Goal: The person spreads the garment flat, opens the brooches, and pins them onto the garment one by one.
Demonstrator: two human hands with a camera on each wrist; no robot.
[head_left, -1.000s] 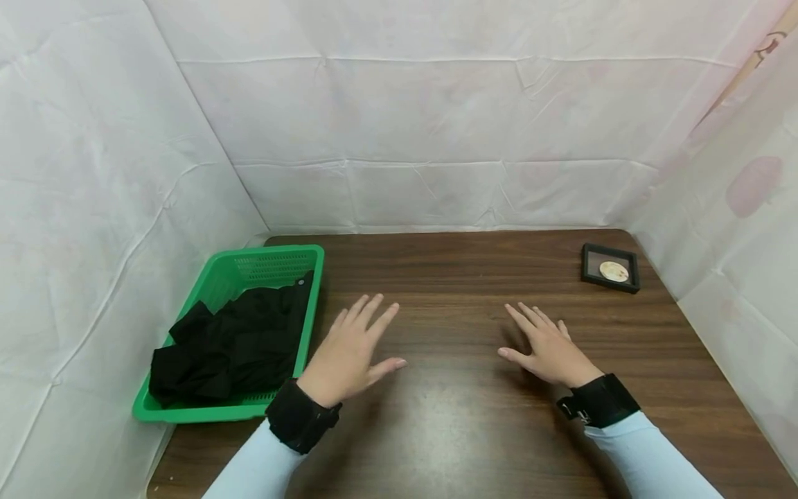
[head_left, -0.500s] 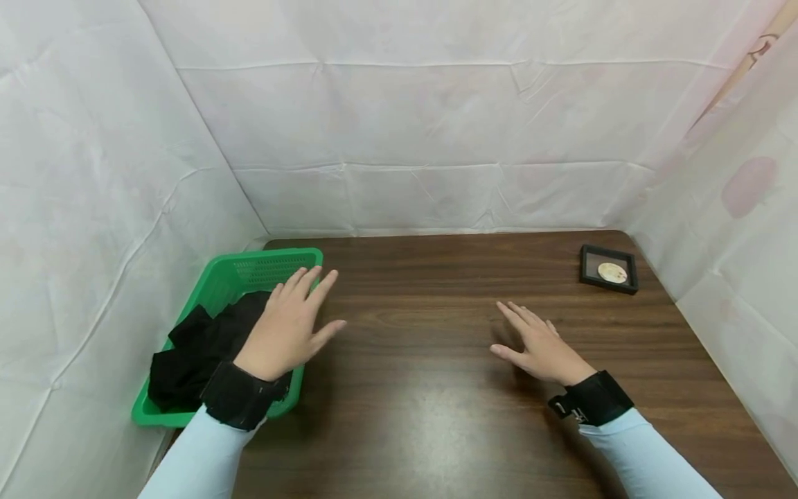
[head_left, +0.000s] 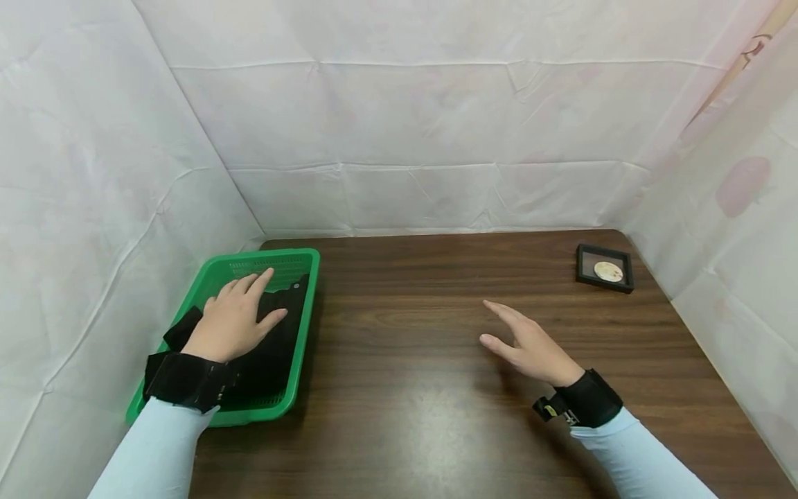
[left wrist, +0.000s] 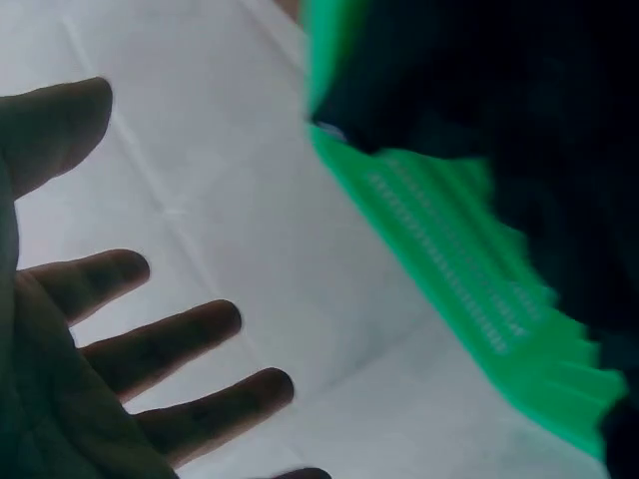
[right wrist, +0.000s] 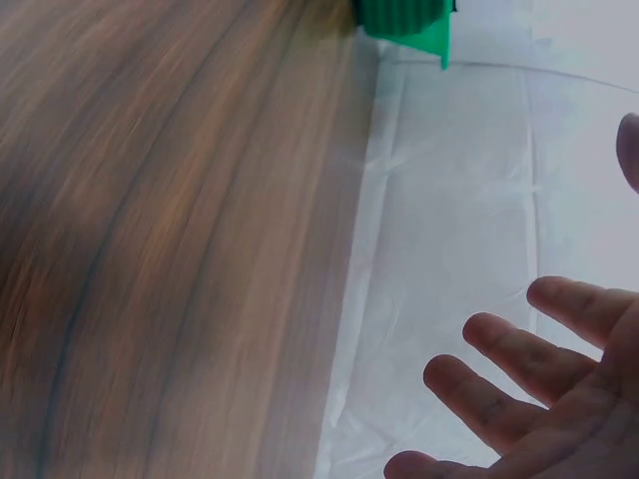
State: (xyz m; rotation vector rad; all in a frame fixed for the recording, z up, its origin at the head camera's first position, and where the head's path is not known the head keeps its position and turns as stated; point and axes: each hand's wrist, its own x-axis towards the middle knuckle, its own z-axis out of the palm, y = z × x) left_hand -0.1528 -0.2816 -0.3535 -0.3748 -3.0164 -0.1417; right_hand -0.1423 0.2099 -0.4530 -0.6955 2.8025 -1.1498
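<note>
My left hand (head_left: 231, 322) is over the green basket (head_left: 314, 291), its fingers spread and nothing held. Beneath it, black cloth (head_left: 271, 360) with a small round button or snap near its top edge lies bunched in the basket; the hand covers part of it. In the left wrist view the fingers (left wrist: 190, 339) stand apart from the dark cloth (left wrist: 449, 70) and the basket's slotted wall (left wrist: 449, 269). My right hand (head_left: 530, 346) hovers above the brown table (head_left: 399, 346), fingers extended and thumb apart, holding nothing.
At the back right of the table lies a small black frame (head_left: 581, 267) with a round cream-coloured piece (head_left: 608, 271) inside. White sheeting (head_left: 399, 125) hangs behind the table and along both sides. The basket sits against the left sheet.
My left hand has moved left from above the table to over the basket and its cloth. The right hand has shifted slightly left and turned more side-on.
</note>
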